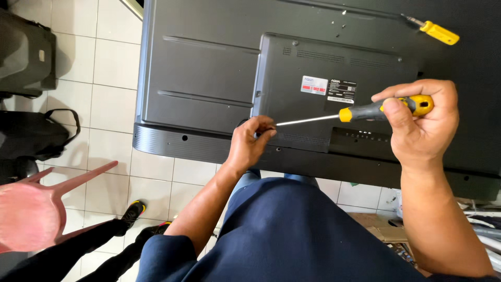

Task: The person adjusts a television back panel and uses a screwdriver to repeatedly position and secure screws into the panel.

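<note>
A: Two hands are at work, both over the rear of a flat television. Closest to the camera is the person's own lap in dark blue cloth [292,230], below both forearms.

B: What about the left hand?

A: The left hand [250,143] has its fingers pinched nearly closed around the metal tip of a screwdriver [365,111], pressed to the lower edge of the television's back panel [334,89]. Whether a screw sits under those fingertips I cannot tell.

B: And the right?

A: The right hand [422,122] is curled tight round the yellow and grey handle of that same screwdriver, thumb laid along the top. The shaft runs nearly level from the right hand across to the left.

B: What lies near the hands?

A: The television [203,68] lies face down, dark grey, and fills the space beyond both hands. Its raised back panel carries white and red labels just above the shaft, between the two hands.

B: Anything farther out?

A: Well beyond the right hand, a second screwdriver with a yellow handle [438,31] rests on the television's back. Off to the left of the left hand there is white tiled floor [109,68], a pink stool [31,214], another person's dark trouser legs and shoes [130,214], and black bags [31,130].
</note>
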